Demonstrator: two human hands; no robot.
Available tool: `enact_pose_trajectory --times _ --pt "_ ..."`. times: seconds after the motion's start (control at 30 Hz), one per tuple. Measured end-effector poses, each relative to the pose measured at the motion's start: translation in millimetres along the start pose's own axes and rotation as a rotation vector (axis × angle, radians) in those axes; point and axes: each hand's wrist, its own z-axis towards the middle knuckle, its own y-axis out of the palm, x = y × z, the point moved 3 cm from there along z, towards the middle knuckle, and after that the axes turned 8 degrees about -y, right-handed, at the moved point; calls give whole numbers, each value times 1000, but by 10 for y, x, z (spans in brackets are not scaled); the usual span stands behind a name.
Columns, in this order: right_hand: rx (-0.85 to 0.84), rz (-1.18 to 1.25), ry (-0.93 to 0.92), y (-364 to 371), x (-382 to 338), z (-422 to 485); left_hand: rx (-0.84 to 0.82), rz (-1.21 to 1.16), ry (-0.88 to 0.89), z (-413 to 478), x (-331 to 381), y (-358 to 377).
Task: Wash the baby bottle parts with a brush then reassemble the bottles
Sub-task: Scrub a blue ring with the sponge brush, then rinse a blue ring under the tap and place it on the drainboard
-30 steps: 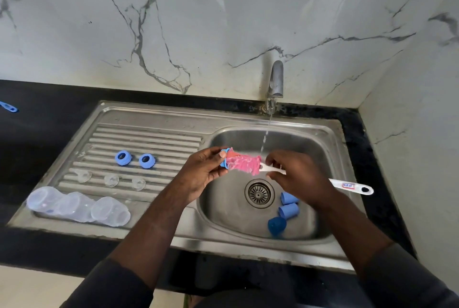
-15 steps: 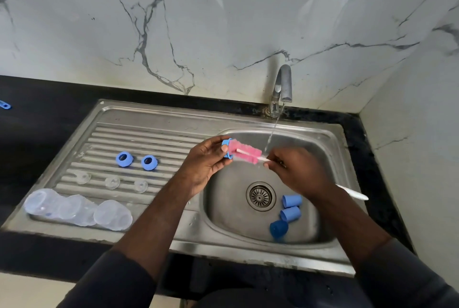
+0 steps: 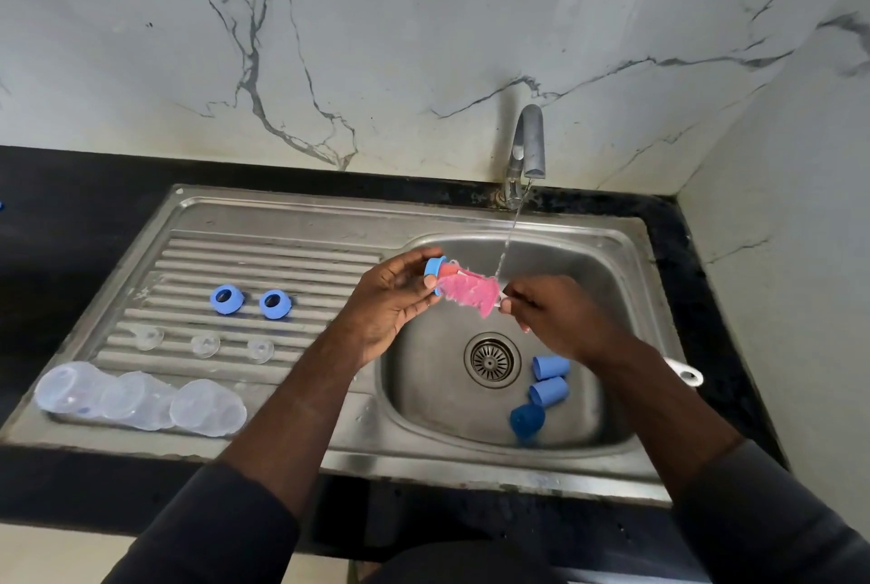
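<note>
Left hand [image 3: 390, 301]: pinches ring [image 3: 433, 267]; it may slip into the sink [image 3: 612, 235]
Right hand [image 3: 560, 315]: grips brush [image 3: 466, 294]; your hard strokes could dislodge it

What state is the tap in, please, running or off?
Running: a thin stream of water falls from the tap onto the pink bottle brush held over the sink basin.

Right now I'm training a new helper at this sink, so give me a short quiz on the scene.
1. True or false: the right hand holds the pink brush.
2. How many blue caps lie in the basin?
3. The left hand holds: A a blue ring, B a spoon, C a sponge.
Key: 1 true; 2 three; 3 A.
</note>
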Motion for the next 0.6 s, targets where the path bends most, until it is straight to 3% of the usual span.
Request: enact_pose_trajectory --times 0.13,0.27,0.43,0.6 --pt "-94 616 170 37 3 -85 -33 -53 11 -2 -41 45" --pt "-206 892 252 29 48 -198 -75 -21 37 -9 -28 107" --pt "-261 926 347 -3 246 -298 -49 -17 62 30 -30 190" --pt "3 791 353 -30 585 -439 149 -240 -18 148 -295 230"
